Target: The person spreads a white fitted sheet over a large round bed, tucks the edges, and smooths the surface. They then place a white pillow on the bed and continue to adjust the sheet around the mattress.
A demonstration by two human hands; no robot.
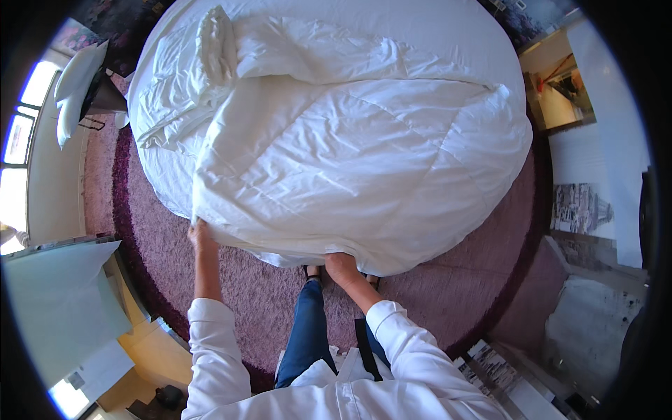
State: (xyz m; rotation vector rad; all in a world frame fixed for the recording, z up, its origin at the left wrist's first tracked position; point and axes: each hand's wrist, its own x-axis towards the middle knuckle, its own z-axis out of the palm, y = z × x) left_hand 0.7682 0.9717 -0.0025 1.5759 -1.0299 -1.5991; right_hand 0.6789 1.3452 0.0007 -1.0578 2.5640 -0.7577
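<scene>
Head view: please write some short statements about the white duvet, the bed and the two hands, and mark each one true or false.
1. Both hands grip the near edge of the white duvet. True: the left hand and the right hand both hold it.
2. The carpet is green. False: it is pinkish purple.
3. A pillow lies at the far side of the bed. True.
4. The person wears short sleeves. False: long white sleeves reach the wrists.

White duvet point(350, 154) across bed point(161, 175), perhaps pillow point(215, 45).
</scene>
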